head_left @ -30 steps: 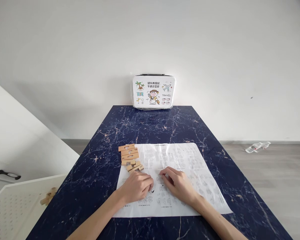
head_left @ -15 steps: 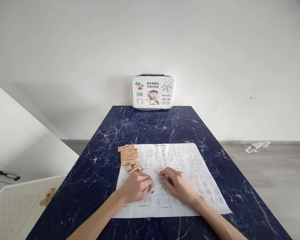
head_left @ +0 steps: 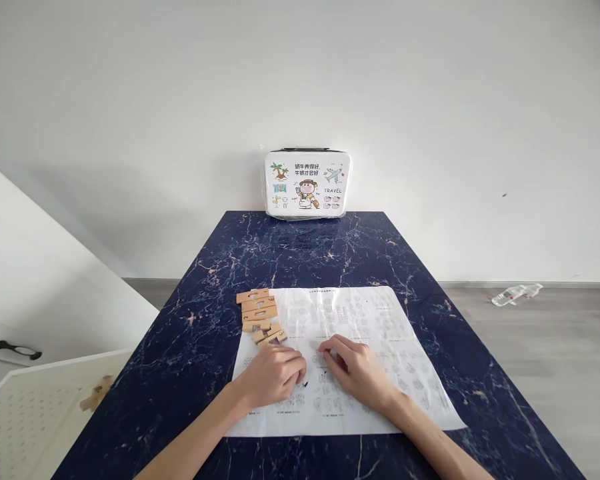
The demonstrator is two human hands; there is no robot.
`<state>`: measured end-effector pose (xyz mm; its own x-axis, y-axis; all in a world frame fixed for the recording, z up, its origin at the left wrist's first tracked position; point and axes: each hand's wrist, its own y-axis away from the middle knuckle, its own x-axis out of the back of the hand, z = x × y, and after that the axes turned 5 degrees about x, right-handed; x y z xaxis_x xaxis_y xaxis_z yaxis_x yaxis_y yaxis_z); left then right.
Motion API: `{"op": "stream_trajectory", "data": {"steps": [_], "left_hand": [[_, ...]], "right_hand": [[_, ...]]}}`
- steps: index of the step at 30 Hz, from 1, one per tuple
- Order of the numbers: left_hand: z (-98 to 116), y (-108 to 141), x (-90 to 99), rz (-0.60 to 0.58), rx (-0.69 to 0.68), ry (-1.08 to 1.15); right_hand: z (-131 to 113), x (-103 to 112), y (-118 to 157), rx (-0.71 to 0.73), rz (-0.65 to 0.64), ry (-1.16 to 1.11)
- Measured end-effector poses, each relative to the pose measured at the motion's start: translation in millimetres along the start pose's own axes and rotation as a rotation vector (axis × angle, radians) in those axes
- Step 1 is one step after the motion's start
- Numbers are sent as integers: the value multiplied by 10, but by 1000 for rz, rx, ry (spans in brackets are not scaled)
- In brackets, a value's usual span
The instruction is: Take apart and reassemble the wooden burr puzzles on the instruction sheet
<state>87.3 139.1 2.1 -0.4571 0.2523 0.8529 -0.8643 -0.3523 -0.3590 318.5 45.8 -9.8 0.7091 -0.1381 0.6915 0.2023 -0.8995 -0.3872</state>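
A large white printed sheet (head_left: 350, 427) lies on the table, covered with rows of small faint diagrams. My left hand (head_left: 275, 373) rests on its left half, fingers loosely bent and their tips partly hidden; I see nothing held. Opposite it, my right hand (head_left: 355, 367) lies on the paper with bent fingers and a gap beside the thumb, also without anything visible in it. Just beyond my left hand are several small light wooden pieces (head_left: 275, 335) in a loose cluster. Behind those, flat wooden pieces (head_left: 260, 305) with notches and black markings lie in a row at the sheet's corner.
The dark blue marbled table (head_left: 330, 257) ends at a white wall. A white cartoon-printed case (head_left: 307, 187) stands at the far edge. At lower left is a white perforated surface (head_left: 25, 413) with a wooden piece (head_left: 96, 395). Clear plastic packaging (head_left: 516, 295) lies on the right floor.
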Motion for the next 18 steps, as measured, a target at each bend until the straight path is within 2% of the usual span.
{"op": "stream_trajectory", "data": {"steps": [6,9,13,15,18], "left_hand": [[26,-13,33,33,30,75],[13,-33,100,193,118,151],[-107,-55,242,421,253,137],[-209,-63,323,487,334,97],[-399,-73,441,464,468,-28]], "right_hand": [[-11,3,-1,-1,-2,-3],[-8,6,0,-5,-4,1],[-2,10,0,-9,-15,-2],[-2,11,0,-8,-15,-3],[-8,12,4,-10,-12,-4]]}}
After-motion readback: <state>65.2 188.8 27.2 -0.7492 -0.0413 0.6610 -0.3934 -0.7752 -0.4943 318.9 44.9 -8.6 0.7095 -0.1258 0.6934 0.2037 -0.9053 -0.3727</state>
